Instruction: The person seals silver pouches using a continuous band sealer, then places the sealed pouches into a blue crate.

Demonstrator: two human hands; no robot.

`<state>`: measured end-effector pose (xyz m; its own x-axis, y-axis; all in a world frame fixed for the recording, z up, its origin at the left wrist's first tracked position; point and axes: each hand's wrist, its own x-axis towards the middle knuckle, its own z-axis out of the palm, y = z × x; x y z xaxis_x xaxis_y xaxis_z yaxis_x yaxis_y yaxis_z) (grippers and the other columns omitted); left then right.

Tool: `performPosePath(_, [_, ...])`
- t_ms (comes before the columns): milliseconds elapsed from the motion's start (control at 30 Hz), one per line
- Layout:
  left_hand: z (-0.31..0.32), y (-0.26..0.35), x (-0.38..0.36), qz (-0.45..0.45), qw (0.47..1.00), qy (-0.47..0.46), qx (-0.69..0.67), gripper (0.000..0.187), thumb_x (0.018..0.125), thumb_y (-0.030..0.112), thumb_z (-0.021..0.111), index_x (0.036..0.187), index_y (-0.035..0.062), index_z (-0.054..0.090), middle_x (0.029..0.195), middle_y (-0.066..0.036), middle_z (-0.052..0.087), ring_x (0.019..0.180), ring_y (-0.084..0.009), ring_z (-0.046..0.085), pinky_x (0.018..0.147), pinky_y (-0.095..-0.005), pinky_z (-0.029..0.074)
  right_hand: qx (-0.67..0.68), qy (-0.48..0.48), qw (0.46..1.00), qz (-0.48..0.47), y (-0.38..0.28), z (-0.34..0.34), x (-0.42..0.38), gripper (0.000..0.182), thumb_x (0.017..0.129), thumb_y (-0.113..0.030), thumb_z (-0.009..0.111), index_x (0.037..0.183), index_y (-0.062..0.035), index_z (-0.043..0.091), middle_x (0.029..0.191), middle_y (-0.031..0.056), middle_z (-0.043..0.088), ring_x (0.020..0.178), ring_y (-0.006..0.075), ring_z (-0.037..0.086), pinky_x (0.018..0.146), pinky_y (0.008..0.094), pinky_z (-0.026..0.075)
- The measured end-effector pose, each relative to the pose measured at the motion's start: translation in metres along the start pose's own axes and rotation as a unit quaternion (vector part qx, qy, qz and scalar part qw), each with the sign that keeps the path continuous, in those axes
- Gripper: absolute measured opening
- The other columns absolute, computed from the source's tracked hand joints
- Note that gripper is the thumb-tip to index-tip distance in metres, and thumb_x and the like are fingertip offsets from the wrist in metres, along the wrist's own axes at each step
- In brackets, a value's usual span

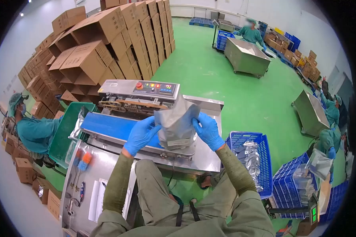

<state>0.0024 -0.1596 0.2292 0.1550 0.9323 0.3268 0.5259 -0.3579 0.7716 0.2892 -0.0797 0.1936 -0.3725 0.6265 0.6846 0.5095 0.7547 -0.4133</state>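
A silver foil bag stands upright at the right end of the blue conveyor belt, with a pale label low on its front. My left hand, in a blue glove, pinches the bag's upper left side. On the opposite side, my right hand, also gloved in blue, grips its upper right edge. The bag's top is creased and leans toward the band sealer, which stands just behind the belt. Lit displays and a red button show on the sealer's panel.
At my right, a blue crate holds foil bags. A steel side table carries papers, a brush and small tools. A co-worker is beside a green bin at left. Stacked cartons rise behind; other people work near metal carts.
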Motion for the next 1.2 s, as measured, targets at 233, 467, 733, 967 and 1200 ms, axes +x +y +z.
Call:
performPosePath(233, [-0.007, -0.033, -0.02, 0.25, 0.875, 0.145, 0.389, 0.03, 0.085, 0.02, 0.071, 0.115, 0.0142, 0.068, 0.101, -0.012, 0.07, 0.088, -0.0321, 0.069, 0.072, -0.037, 0.056, -0.17, -0.027, 0.981, -0.087, 0.015, -0.024, -0.027, 0.009, 0.087, -0.012, 0.066, 0.095, -0.0092, 0.062, 0.095, 0.0135, 0.064, 0.092, 0.031, 0.063, 0.072, 0.0421, 0.049])
performPosePath(467, [0.053, -0.017, -0.002, -0.02, 0.94, 0.274, -0.204, 0.016, 0.096, 0.009, 0.064, 0.103, -0.0016, 0.072, 0.08, -0.002, 0.068, 0.072, -0.0062, 0.056, 0.061, -0.0236, 0.045, 0.109, 0.168, 0.968, 0.152, -0.027, 0.004, -0.036, 0.008, 0.09, -0.008, 0.066, 0.095, -0.0031, 0.069, 0.07, 0.0129, 0.063, 0.065, 0.0186, 0.062, 0.059, 0.034, 0.047])
performPosePath(733, [0.11, -0.129, 0.048, -0.169, 0.953, 0.189, -0.165, 0.028, 0.082, 0.016, 0.07, 0.062, -0.0023, 0.065, 0.053, -0.004, 0.057, 0.05, -0.009, 0.05, 0.049, -0.0322, 0.04, 0.194, 0.168, 0.898, 0.359, 0.048, 0.05, -0.063, 0.033, 0.09, -0.015, 0.058, 0.063, 0.0043, 0.054, 0.054, 0.0004, 0.043, 0.056, 0.0076, 0.038, 0.049, 0.0326, 0.031])
performPosePath(967, [0.113, -0.191, 0.062, -0.196, 0.949, 0.135, -0.206, 0.031, 0.086, 0.014, 0.07, 0.059, 0.0004, 0.062, 0.053, -0.004, 0.058, 0.044, -0.0142, 0.054, 0.045, -0.0321, 0.041, 0.254, 0.139, 0.864, 0.412, 0.075, 0.091, -0.059, 0.034, 0.086, -0.019, 0.06, 0.062, 0.0056, 0.058, 0.051, 0.0038, 0.047, 0.049, 0.0123, 0.046, 0.046, 0.0353, 0.038])
performPosePath(1200, [0.073, -0.203, 0.067, -0.254, 0.931, 0.15, -0.216, 0.026, 0.085, 0.018, 0.071, 0.067, -0.0002, 0.068, 0.057, -0.004, 0.06, 0.049, -0.0124, 0.053, 0.048, -0.0317, 0.041, 0.279, 0.116, 0.885, 0.356, 0.091, 0.142, -0.041, 0.032, 0.086, -0.018, 0.06, 0.064, 0.0041, 0.061, 0.053, 0.0057, 0.051, 0.046, 0.0135, 0.047, 0.044, 0.0353, 0.04])
